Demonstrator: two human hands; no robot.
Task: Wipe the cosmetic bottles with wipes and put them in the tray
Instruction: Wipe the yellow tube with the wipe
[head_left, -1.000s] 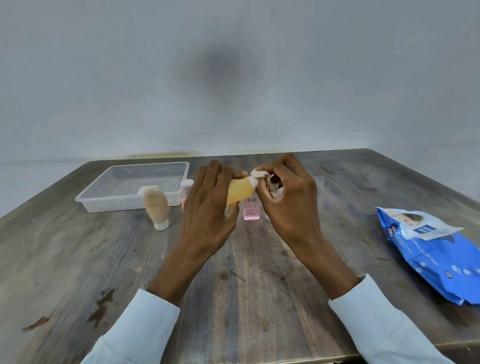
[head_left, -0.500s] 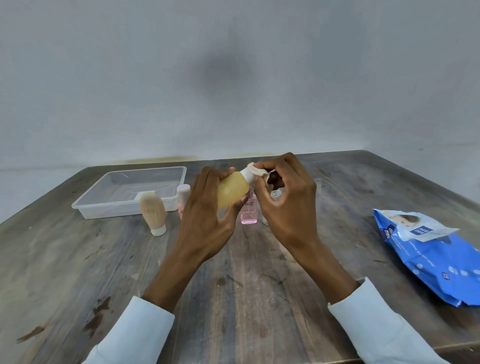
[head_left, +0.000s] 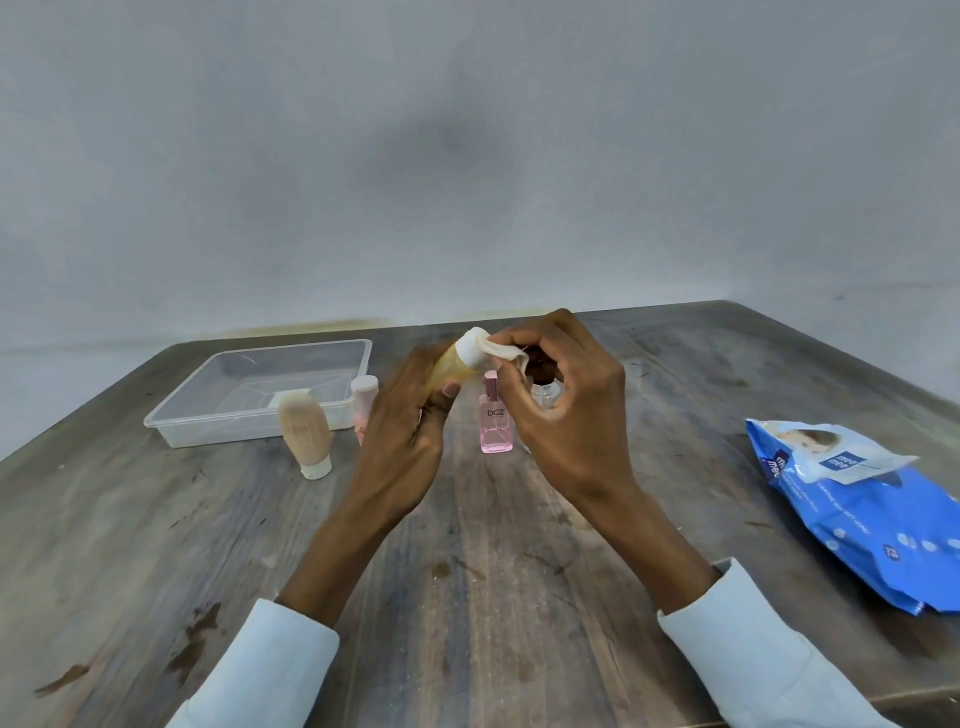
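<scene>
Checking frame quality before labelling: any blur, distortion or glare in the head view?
Head view: wide-angle bowing bends the table edges; light is soft and even, no hard glare; a dim shadow smudge on the wall; the yellow bottle and wipe look slightly soft, the clear bottle behind the right hand mostly hidden.

Setting: plain indoor room, type uncertain; reads as a bare staging spot, not a furnished home or shop. Evidence: worn, stained wooden table (head_left: 493, 571) set against an unadorned grey wall (head_left: 467, 156). On the table only a clear plastic tray (head_left: 171, 423), small cosmetic bottles (head_left: 305, 434) and a blue wipes pack (head_left: 872, 519).
</scene>
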